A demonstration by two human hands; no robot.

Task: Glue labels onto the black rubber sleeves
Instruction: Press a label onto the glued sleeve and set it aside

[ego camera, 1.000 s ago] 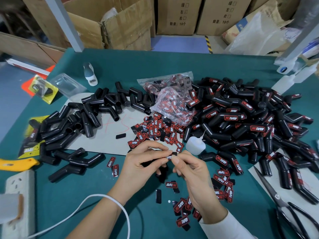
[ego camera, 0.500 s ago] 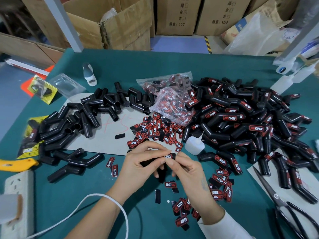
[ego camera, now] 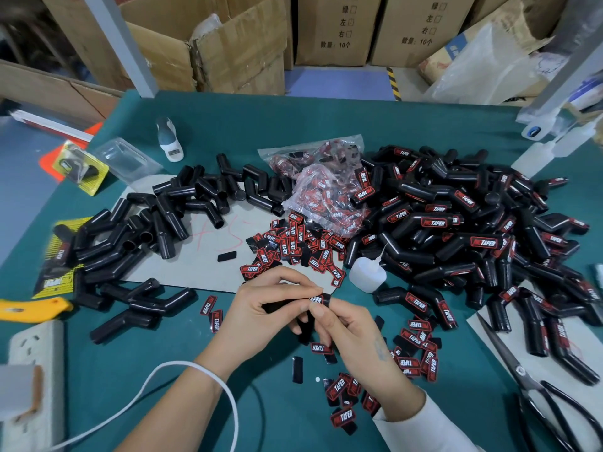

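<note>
My left hand (ego camera: pixel 261 308) grips a black rubber sleeve (ego camera: pixel 277 307) low over the green table. A red and black label (ego camera: pixel 317 300) lies on the sleeve's right end, pinched there by the thumb and fingers of my right hand (ego camera: pixel 352 334). Most of the sleeve is hidden by my fingers. A small white glue bottle (ego camera: pixel 367 275) lies just right of my hands. Unlabelled sleeves (ego camera: pixel 146 236) are heaped at the left, labelled sleeves (ego camera: pixel 473 230) at the right. Loose labels (ego camera: pixel 293 243) are spread behind my hands and more labels (ego camera: pixel 411 353) lie near my right wrist.
A clear bag of labels (ego camera: pixel 326 187) sits mid-table. Black-handled scissors (ego camera: pixel 535 386) lie at the front right, a yellow knife (ego camera: pixel 29 309) and a white power strip (ego camera: pixel 32 360) at the left. A white cable (ego camera: pixel 182 367) loops by my left forearm. Cardboard boxes (ego camera: pixel 228 47) stand behind the table.
Both hands stay on the sleeve. My right fingers have shifted slightly along the label; the rest of the table is unchanged.
</note>
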